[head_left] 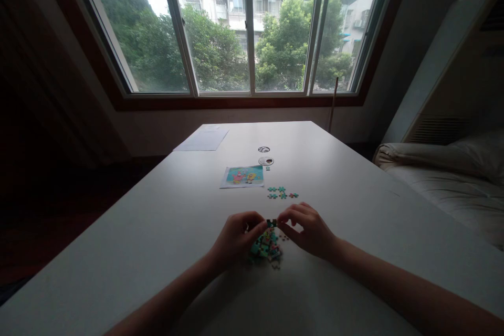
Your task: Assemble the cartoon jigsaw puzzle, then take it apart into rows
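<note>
Between my two hands, just above the table, is a small dark green jigsaw puzzle piece; whether it is one piece or two joined I cannot tell. The fingertips of my left hand pinch its left side. On its right side, the thumb and fingers of my right hand close on it. Below them lies a heap of mixed jigsaw pieces, partly hidden by my left hand. Beyond my hands, several loose green pieces are spread out, beside a colourful cartoon picture sheet.
A white table stretches toward the window. Two round printed discs and a single small piece lie past the picture. White paper rests at the far left corner. To the right stands a pale sofa.
</note>
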A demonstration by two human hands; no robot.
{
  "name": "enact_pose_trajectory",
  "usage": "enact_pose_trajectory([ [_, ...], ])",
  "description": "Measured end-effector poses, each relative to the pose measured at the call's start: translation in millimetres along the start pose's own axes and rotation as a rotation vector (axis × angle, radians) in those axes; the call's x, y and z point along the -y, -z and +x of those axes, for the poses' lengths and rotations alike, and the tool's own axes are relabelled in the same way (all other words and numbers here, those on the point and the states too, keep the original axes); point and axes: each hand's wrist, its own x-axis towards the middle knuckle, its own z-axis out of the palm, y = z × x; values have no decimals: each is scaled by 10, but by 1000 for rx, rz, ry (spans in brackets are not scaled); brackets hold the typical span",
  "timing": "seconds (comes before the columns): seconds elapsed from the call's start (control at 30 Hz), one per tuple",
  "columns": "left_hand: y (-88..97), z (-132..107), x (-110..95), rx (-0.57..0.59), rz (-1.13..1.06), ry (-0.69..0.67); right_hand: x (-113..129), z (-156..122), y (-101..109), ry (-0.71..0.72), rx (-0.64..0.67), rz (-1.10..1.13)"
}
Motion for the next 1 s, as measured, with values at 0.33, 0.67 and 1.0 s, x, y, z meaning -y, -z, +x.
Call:
enact_pose_trajectory([
  [0.33, 15, 17, 60, -5, 30, -17, -51, 35, 62, 112, -65, -92],
  [0.67, 143, 131, 507, -188, 96, 39, -793, -49, 291, -54, -158, -268],
  [1.0, 136, 141, 508, -165, 91, 53, -793, -37, 260, -97, -136, -260],
])
